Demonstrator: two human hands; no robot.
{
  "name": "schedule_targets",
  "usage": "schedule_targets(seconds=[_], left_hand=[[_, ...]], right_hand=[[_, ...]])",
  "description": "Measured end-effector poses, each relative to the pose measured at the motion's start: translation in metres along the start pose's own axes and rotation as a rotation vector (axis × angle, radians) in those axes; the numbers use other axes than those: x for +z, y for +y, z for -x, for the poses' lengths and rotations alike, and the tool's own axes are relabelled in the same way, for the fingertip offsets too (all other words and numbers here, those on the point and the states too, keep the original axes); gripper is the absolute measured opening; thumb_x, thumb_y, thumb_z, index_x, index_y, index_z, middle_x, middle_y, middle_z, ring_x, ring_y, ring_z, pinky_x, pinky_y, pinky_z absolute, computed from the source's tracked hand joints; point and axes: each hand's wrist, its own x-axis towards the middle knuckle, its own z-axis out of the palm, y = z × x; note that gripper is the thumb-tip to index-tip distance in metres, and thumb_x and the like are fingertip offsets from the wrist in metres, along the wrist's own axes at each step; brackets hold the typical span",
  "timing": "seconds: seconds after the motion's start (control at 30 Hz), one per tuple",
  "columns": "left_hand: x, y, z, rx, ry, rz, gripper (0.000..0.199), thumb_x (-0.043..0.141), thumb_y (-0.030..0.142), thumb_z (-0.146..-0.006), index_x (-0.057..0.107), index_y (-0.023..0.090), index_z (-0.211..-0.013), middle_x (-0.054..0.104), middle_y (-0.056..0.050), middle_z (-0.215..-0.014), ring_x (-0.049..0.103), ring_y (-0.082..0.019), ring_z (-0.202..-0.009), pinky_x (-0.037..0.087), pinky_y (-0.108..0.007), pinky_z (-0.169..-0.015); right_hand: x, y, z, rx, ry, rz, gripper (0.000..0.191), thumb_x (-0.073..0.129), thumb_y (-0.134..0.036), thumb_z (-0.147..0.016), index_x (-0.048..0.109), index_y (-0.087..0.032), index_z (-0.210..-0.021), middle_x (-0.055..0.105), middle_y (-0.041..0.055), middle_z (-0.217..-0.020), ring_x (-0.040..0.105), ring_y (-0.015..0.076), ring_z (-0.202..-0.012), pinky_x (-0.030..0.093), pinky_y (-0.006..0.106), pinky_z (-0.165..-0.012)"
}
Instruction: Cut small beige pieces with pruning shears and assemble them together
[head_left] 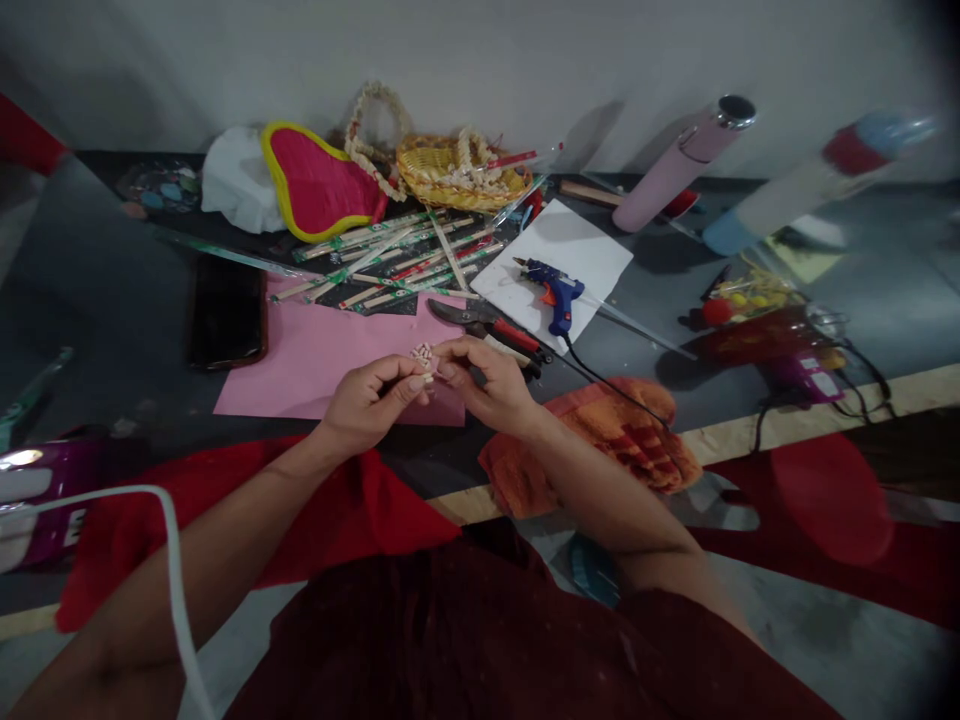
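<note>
Left hand (pixel 364 405): thumb and fingers pinch a small pale piece (pixel 428 379) above the pink sheet (pixel 300 350); its long axis and direction are too small to read. Right hand (pixel 491 385): fingers curled close beside it, any grip indeterminable. Just beyond: a cluster of pale bits (pixel 421 352). Farther: wrapped sticks (pixel 448 250) on the dark tabletop (pixel 150 390); then a yellow wicker basket (pixel 424 185) containing a pale knobbly strand (pixel 469 150); behind, a grey wall (pixel 525 60).
</note>
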Motion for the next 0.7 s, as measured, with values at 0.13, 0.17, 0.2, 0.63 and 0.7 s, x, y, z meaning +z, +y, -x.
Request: schedule_targets(seconds=[0.13,0.17,0.2,0.63,0.7], left_hand=[[-0.0007,0.0002,-0.0011,-0.020,-0.060,0.046,0.025,0.052,0.038,-0.087,0.063,0.016,-0.084,0.067,-0.001,-0.070,0.061,-0.011,-0.066,0.048,-0.021,-0.065],[-0.0007,-0.0004,-0.0013,-0.023,-0.072,0.048,0.025,0.052,0.038,-0.087,0.063,0.016,-0.083,0.067,-0.001,-0.071,0.061,-0.011,-0.066,0.048,-0.021,-0.065],[-0.0006,-0.0013,-0.0013,-0.025,-0.079,0.050,0.026,0.052,0.038,-0.087,0.063,0.016,-0.082,0.067,-0.001,-0.071,0.061,-0.011,-0.066,0.048,-0.021,-0.065],[0.0009,-0.0017,-0.0008,-0.041,-0.064,0.081,0.027,0.052,0.040,-0.087,0.062,0.016,-0.080,0.064,-0.001,-0.068,0.058,-0.012,-0.066,0.046,-0.023,-0.067],[-0.0001,-0.0013,-0.0009,-0.049,-0.058,0.115,0.028,0.052,0.041,-0.086,0.062,0.016,-0.081,0.065,-0.002,-0.069,0.058,-0.012,-0.065,0.047,-0.023,-0.066]], right_hand=[[-0.0022,0.0003,0.0009,-0.087,-0.044,0.055,0.011,0.049,-0.022,-0.091,0.059,-0.021,-0.096,0.066,0.0034,-0.086,0.061,0.0127,-0.080,0.048,0.027,-0.074],[-0.0021,0.0006,0.0008,-0.111,-0.058,0.072,0.011,0.049,-0.021,-0.091,0.058,-0.020,-0.095,0.066,0.0035,-0.085,0.061,0.0129,-0.079,0.048,0.027,-0.074],[-0.0018,0.0008,0.0007,-0.130,-0.068,0.094,0.010,0.048,-0.020,-0.090,0.058,-0.020,-0.094,0.066,0.0037,-0.084,0.061,0.0131,-0.079,0.048,0.027,-0.074],[-0.0057,0.0036,0.0008,0.017,-0.069,0.023,0.014,0.054,-0.027,-0.088,0.057,-0.017,-0.078,0.056,-0.0011,-0.067,0.050,0.0088,-0.060,0.040,0.022,-0.058],[-0.0043,0.0023,0.0007,-0.046,-0.038,-0.021,0.014,0.060,-0.032,-0.086,0.060,-0.018,-0.090,0.061,0.0012,-0.075,0.055,0.0104,-0.067,0.044,0.023,-0.064]])
